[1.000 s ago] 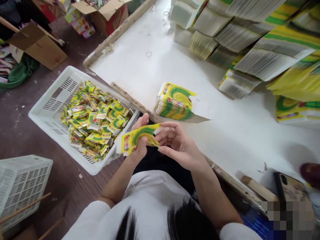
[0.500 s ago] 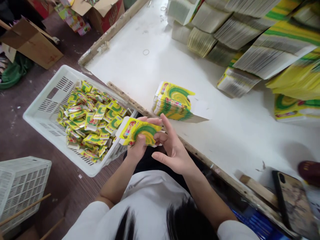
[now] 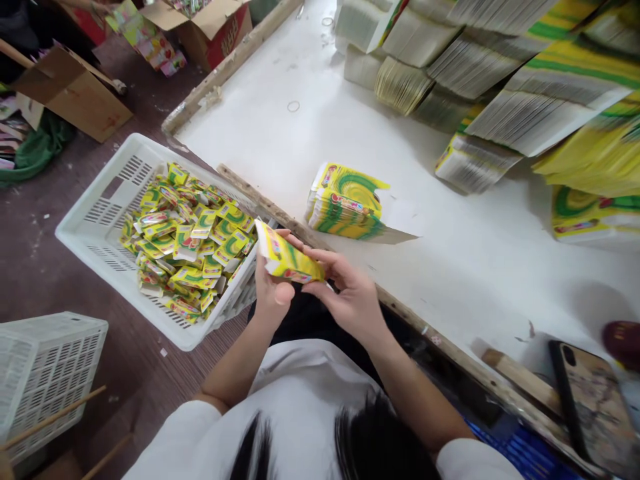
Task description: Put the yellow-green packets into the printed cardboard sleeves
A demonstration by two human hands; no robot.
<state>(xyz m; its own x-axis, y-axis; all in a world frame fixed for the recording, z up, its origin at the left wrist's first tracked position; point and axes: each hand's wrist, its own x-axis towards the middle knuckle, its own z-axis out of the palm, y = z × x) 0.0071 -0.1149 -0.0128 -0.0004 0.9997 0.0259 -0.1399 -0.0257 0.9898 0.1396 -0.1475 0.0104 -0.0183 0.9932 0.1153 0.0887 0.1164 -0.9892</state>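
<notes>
A small yellow and green carton (image 3: 290,259) is between my two hands, tilted, with white flaps at its left end. My left hand (image 3: 273,293) cradles it from the left, fingers behind it and the thumb lifted off its face. My right hand (image 3: 350,293) pinches the carton's right end between thumb and fingers. Just beyond, on the white table (image 3: 260,127), stands a stack of flat cartons (image 3: 347,203) with the same print. To the left, a white plastic crate (image 3: 100,230) holds many small cartons (image 3: 187,240) in a loose heap.
Bundles of flat cartons (image 3: 480,100) are piled at the table's far right. A phone (image 3: 595,400) and a wooden block (image 3: 523,380) lie near its right edge. Cardboard boxes (image 3: 75,90) and another white crate (image 3: 50,373) stand on the floor. Part of another person shows at upper left.
The carton has turned from showing its broad face to a tilted, opened-out shape. My right hand has closed on its right end, and my left thumb has come off its face.
</notes>
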